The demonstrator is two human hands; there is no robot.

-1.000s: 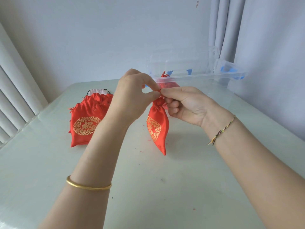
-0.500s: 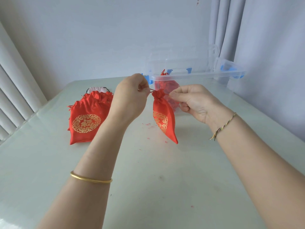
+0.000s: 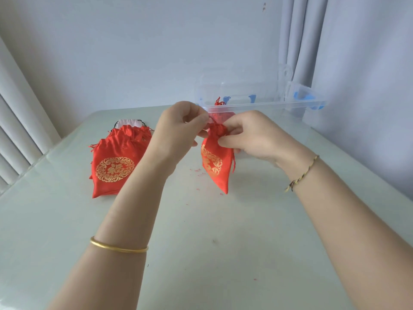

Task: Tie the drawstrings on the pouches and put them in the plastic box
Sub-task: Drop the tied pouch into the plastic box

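A red satin pouch (image 3: 215, 166) with a gold emblem hangs above the table, its neck gathered tight. My left hand (image 3: 178, 133) pinches a red drawstring at the neck's left side. My right hand (image 3: 248, 135) pinches the neck and string from the right. Behind them stands the clear plastic box (image 3: 263, 106) with blue clips; another red pouch (image 3: 220, 103) shows inside it. A pile of red pouches (image 3: 116, 162) lies flat on the table at the left, the top one showing its gold emblem.
A white cloth item (image 3: 130, 123) peeks out behind the pile. The box's clear lid (image 3: 306, 95) stands raised at its right end, near grey curtains (image 3: 297, 41). Small red thread bits (image 3: 199, 172) dot the pale table (image 3: 201, 242). A white radiator (image 3: 15, 139) is at the left.
My hands pulled the strings apart half a second ago and have now come back together at the pouch's neck. The pouch hangs in about the same place.
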